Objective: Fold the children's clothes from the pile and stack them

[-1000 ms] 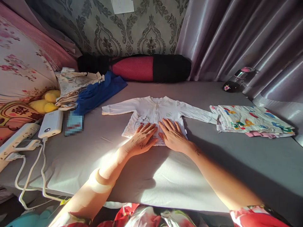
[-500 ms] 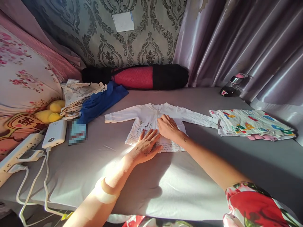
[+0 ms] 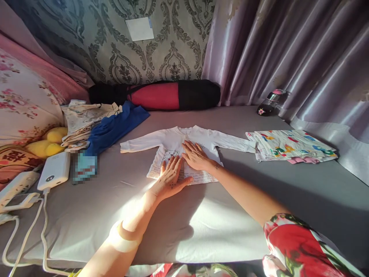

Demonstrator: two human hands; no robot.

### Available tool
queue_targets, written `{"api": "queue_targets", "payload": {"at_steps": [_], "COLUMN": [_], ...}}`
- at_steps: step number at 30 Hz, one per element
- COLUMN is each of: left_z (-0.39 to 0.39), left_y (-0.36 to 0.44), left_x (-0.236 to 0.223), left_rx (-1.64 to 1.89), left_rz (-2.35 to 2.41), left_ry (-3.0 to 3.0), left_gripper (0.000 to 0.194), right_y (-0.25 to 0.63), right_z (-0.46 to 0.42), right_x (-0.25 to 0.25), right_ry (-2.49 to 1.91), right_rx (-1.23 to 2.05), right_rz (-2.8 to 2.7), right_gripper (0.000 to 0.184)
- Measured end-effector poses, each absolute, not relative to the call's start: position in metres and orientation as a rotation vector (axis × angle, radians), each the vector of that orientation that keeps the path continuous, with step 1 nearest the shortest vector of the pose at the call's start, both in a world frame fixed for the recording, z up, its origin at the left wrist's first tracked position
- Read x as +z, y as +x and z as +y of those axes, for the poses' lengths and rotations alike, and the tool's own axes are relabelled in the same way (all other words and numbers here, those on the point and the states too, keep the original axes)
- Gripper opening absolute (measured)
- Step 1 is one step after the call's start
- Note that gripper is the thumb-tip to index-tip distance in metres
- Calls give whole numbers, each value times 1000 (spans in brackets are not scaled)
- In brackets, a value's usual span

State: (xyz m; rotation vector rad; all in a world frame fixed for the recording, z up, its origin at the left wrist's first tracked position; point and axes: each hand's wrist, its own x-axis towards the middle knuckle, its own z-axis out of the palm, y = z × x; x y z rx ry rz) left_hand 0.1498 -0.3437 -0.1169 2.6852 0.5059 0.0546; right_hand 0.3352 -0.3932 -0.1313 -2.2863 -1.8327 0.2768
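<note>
A small white long-sleeved baby shirt (image 3: 187, 135) lies spread flat on the grey bed sheet (image 3: 230, 231), sleeves stretched out to both sides. A line-drawn bear shows on its front, with rows of print along the hem. My left hand (image 3: 171, 177) rests flat on the lower front, fingers extended, partly covering the bear. Just above and to the right, my right hand (image 3: 196, 156) lies flat on the middle of the shirt, its fingers stretched out. Neither hand grips anything. The shirt's right-hand cuff touches a folded patterned cloth (image 3: 291, 144).
A black and red long bag (image 3: 157, 96) lies along the wall. Left are rumpled clothes (image 3: 86, 117), a blue garment (image 3: 115, 123), a white power bank (image 3: 54, 171), a power strip (image 3: 19, 188) and cables. A dark bottle (image 3: 269, 104) stands by the curtain (image 3: 248, 50).
My right hand has gone from curled fingers at the shirt's front to lying flat with fingers extended. The left hand stays flat on the shirt. The whole view has shifted slightly.
</note>
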Motion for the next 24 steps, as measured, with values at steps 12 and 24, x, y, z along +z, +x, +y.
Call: {"api": "queue_targets", "payload": {"at_steps": [12, 24], "left_z": [-347, -332], "left_y": [156, 201], "left_x": [-114, -99], "left_rx": [0, 125], "left_rz": [261, 291], "left_ry": [2809, 2978], "left_gripper": [61, 34], "right_y": [359, 356], "right_z": [-476, -485], "right_x": [-126, -132], "right_ry": [-2509, -2388], "right_rx": [179, 81], "right_rz": [-1705, -1650], "right_gripper": [63, 57]}}
